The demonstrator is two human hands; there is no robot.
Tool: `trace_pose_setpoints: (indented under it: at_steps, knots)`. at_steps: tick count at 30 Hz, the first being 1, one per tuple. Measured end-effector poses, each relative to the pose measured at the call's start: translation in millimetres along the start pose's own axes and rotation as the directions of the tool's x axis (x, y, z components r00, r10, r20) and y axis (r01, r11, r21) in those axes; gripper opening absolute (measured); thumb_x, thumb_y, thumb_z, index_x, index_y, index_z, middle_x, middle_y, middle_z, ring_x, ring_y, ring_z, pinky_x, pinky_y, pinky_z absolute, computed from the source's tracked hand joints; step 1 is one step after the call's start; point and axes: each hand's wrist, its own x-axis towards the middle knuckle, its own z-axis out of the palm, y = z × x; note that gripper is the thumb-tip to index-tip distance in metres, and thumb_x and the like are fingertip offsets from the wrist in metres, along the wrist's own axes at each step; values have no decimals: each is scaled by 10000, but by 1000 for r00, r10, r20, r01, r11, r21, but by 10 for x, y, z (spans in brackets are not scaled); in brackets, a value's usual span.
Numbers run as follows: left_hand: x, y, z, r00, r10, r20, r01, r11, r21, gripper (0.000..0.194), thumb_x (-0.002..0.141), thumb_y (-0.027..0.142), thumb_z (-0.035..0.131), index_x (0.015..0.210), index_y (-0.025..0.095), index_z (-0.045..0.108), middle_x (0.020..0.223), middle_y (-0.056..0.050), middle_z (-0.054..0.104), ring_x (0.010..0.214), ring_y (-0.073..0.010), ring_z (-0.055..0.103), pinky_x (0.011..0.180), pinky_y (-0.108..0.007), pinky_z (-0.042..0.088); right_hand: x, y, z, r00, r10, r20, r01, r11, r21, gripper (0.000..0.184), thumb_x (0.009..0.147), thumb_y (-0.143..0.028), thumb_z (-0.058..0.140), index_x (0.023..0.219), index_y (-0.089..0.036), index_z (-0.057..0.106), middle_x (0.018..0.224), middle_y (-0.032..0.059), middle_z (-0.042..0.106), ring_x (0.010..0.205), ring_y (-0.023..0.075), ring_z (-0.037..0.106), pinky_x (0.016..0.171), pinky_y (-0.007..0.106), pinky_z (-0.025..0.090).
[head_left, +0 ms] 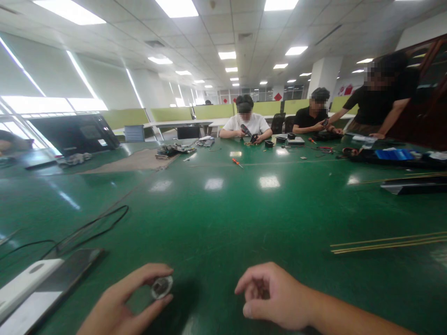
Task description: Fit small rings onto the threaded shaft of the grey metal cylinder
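At the bottom of the head view my left hand (134, 298) pinches a small round part (162, 287) between thumb and forefinger. The part has a pale rim and a dark middle; I cannot make out its exact kind. To the right, my right hand (274, 295) hovers above the green table (216, 232). Its fingers are loosely curled, with the thumb apart from the forefinger, and nothing shows between them.
Left of my left hand lie a white device (31, 279), a dark flat panel (66, 279) and a black cable (101, 228). Thin yellow rods (387, 243) lie at right. An orange screwdriver (236, 162) is farther off. Several people sit or stand across the table.
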Motion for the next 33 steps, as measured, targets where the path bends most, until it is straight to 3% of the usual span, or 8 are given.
trace_pose_setpoints:
  at_steps: [4, 7, 9, 13, 15, 20, 26, 33]
  knots:
    - [550, 445, 373, 954, 159, 254, -112, 975, -190, 213, 827, 255, 706, 1038, 258, 677, 1035, -13, 719, 959, -199, 677, 871, -281, 535, 94, 25, -173, 965, -122, -231, 97, 988, -118, 357, 726, -93, 690, 1075, -167, 679, 802, -10, 626, 654, 108, 523, 645, 249, 430]
    - [833, 704, 687, 910, 224, 349, -120, 947, -297, 252, 802, 162, 688, 1037, 254, 689, 964, -10, 709, 895, -188, 656, 828, -292, 507, 171, 65, -346, 889, -258, -379, 121, 929, -349, 451, 703, 13, 575, 1097, -192, 650, 902, 6, 635, 732, 127, 549, 693, 261, 443]
    - [917, 710, 875, 899, 270, 346, -138, 922, -362, 282, 817, 173, 693, 1086, 256, 690, 965, -19, 708, 887, -187, 648, 817, -298, 495, 197, 88, -414, 870, -274, -410, 104, 915, -391, 507, 672, 50, 527, 1105, -198, 619, 920, 6, 632, 747, 132, 556, 685, 255, 448]
    - [919, 460, 1111, 877, 386, 287, -229, 859, -457, 335, 886, 262, 671, 1220, 277, 660, 914, -29, 707, 833, -185, 642, 756, -292, 488, 186, 69, -385, 871, -259, -418, 64, 902, -427, 564, 624, 40, 555, 1125, -217, 577, 951, -1, 638, 809, 148, 583, 741, 265, 457]
    - [882, 341, 1157, 873, 397, 285, -233, 851, -471, 351, 896, 284, 669, 1245, 292, 648, 913, -30, 712, 823, -186, 651, 743, -286, 498, 166, 31, -336, 866, -259, -427, 45, 892, -450, 563, 626, 15, 576, 1134, -229, 564, 1000, 4, 644, 846, 156, 589, 785, 279, 458]
    - [806, 261, 1199, 911, 279, 304, -146, 907, -395, 406, 837, 325, 745, 1221, 295, 619, 1125, -42, 718, 1006, -218, 683, 888, -298, 529, 152, -16, -282, 886, -262, -382, 21, 846, -533, 509, 623, -29, 581, 1086, -240, 580, 1000, -2, 639, 870, 167, 591, 807, 283, 452]
    - [834, 292, 1236, 873, 329, 361, -159, 890, -427, 270, 845, 344, 719, 1091, 275, 629, 974, -18, 720, 869, -197, 688, 768, -271, 538, 190, 28, -281, 903, -259, -342, 5, 804, -595, 453, 581, -55, 591, 998, -230, 603, 923, -7, 620, 844, 174, 584, 757, 280, 431]
    - [824, 324, 1193, 843, 296, 448, -103, 908, -405, 224, 883, 307, 672, 1098, 277, 621, 982, -19, 692, 887, -197, 650, 783, -290, 500, 146, -32, -269, 911, -235, -340, -18, 799, -601, 379, 670, -96, 627, 1020, -240, 623, 942, 0, 627, 868, 180, 585, 776, 293, 420]
